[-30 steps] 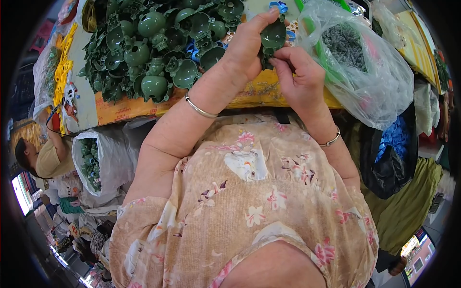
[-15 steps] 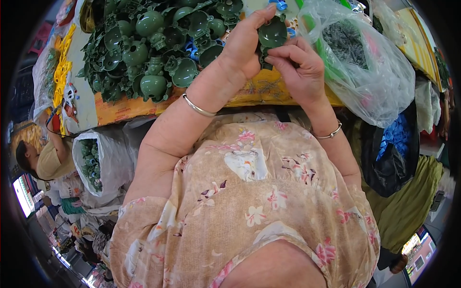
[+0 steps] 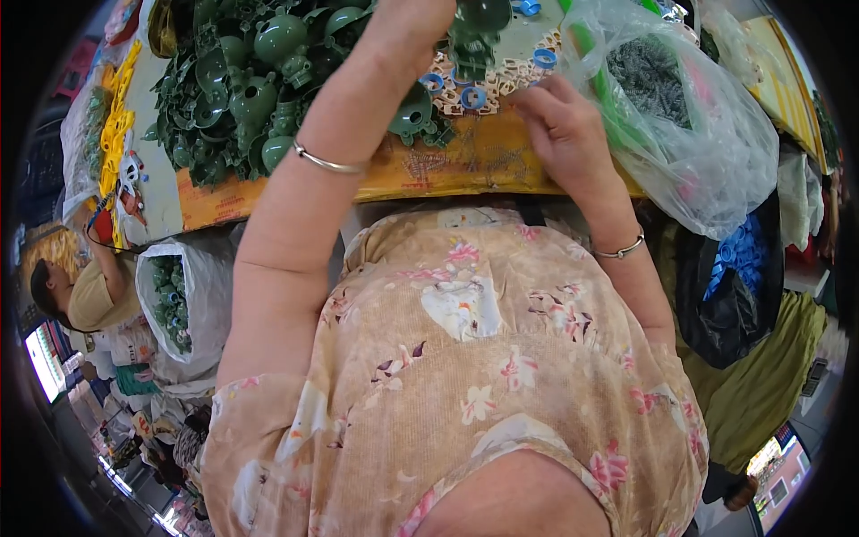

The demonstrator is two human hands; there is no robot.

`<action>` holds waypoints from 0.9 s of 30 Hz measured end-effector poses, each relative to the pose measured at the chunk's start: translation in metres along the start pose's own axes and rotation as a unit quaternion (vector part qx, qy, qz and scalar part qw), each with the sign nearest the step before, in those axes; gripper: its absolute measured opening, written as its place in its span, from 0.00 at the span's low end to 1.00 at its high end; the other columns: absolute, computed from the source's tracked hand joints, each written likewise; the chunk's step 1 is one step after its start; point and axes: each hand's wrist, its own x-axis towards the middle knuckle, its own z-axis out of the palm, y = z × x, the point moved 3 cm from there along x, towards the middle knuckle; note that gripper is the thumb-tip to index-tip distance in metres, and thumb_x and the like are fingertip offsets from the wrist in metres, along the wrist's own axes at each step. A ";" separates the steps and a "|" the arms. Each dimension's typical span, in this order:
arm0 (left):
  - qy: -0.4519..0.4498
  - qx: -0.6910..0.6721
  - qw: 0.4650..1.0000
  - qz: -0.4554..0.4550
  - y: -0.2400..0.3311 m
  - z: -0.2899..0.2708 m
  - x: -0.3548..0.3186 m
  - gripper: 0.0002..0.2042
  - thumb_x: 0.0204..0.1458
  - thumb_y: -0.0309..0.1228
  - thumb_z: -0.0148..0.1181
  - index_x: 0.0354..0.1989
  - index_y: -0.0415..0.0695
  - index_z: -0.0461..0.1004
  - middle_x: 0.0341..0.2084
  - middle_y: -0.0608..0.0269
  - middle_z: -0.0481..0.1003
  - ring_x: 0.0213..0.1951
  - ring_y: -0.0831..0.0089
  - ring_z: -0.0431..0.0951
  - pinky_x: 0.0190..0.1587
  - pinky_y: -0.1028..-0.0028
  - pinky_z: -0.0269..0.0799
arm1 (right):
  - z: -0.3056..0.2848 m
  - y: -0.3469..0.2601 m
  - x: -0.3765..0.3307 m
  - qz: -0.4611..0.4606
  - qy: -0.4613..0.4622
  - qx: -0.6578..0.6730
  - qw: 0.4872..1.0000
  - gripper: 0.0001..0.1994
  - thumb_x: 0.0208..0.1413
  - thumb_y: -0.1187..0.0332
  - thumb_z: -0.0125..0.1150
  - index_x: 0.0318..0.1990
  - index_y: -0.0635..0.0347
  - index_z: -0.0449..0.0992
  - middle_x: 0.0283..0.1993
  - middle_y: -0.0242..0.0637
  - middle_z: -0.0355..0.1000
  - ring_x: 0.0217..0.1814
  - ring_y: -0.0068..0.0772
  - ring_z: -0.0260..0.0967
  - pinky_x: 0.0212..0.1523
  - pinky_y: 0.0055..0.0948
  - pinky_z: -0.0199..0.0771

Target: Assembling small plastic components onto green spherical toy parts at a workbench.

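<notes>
At the top edge my left hand (image 3: 413, 31) is closed on a dark green plastic part (image 3: 472, 40) with a rounded shell; its fingers are partly cut off by the picture's edge. My right hand (image 3: 564, 130) has its fingers curled into a pinch, just beside small beige plastic pieces (image 3: 507, 79) on the table. Whether a tiny thing sits in that pinch cannot be made out. Among the beige pieces lie several blue rings (image 3: 473, 98). Left of them, a big heap of glossy green parts (image 3: 255, 98) covers the table, one loose green part (image 3: 413, 116) lying near my left wrist.
Yellow tape-covered cardboard (image 3: 376, 174) runs along the table's near edge, with thin metal bits on it. A clear plastic bag (image 3: 716, 152) of grey small pieces stands right. Below hangs a black bag (image 3: 729, 304) with blue parts; a white bag (image 3: 210, 300) holds green parts. Another person sits far left.
My left hand has moved up and left with the green part, away from my right hand. The right hand has come off the part, uncovering the beige pieces and blue rings.
</notes>
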 end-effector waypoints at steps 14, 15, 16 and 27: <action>0.091 -0.023 0.991 -0.095 -0.006 0.004 0.157 0.08 0.56 0.33 0.54 0.32 0.42 0.73 0.24 0.59 0.70 0.22 0.64 0.70 0.22 0.62 0.62 | 0.014 -0.015 0.001 -0.066 -0.155 -0.210 0.963 0.06 0.47 0.74 0.55 0.33 0.57 0.75 0.35 0.40 0.65 0.37 0.41 0.72 0.32 0.36 0.74; 0.105 0.013 0.989 -0.104 -0.012 0.000 0.172 0.12 0.56 0.35 0.54 0.32 0.38 0.74 0.25 0.57 0.72 0.24 0.62 0.72 0.26 0.59 0.67 | 0.014 -0.019 0.001 -0.071 -0.153 -0.206 0.964 0.05 0.46 0.75 0.56 0.32 0.58 0.74 0.35 0.41 0.64 0.37 0.41 0.71 0.32 0.36 0.75; 0.067 0.116 0.987 -0.084 -0.011 -0.006 0.181 0.14 0.55 0.37 0.54 0.32 0.36 0.74 0.24 0.55 0.73 0.24 0.60 0.73 0.28 0.58 0.69 | 0.015 -0.021 0.002 -0.076 -0.152 -0.207 0.964 0.05 0.46 0.75 0.56 0.32 0.58 0.74 0.35 0.41 0.64 0.37 0.41 0.71 0.32 0.36 0.75; -0.218 0.827 0.457 0.244 -0.030 0.006 0.061 0.10 0.43 0.26 0.62 0.35 0.51 0.81 0.46 0.64 0.71 0.53 0.55 0.68 0.58 0.34 0.53 | 0.010 -0.018 0.002 -0.004 -0.036 -0.009 0.999 0.05 0.52 0.78 0.56 0.36 0.62 0.68 0.33 0.46 0.66 0.33 0.52 0.69 0.29 0.42 0.71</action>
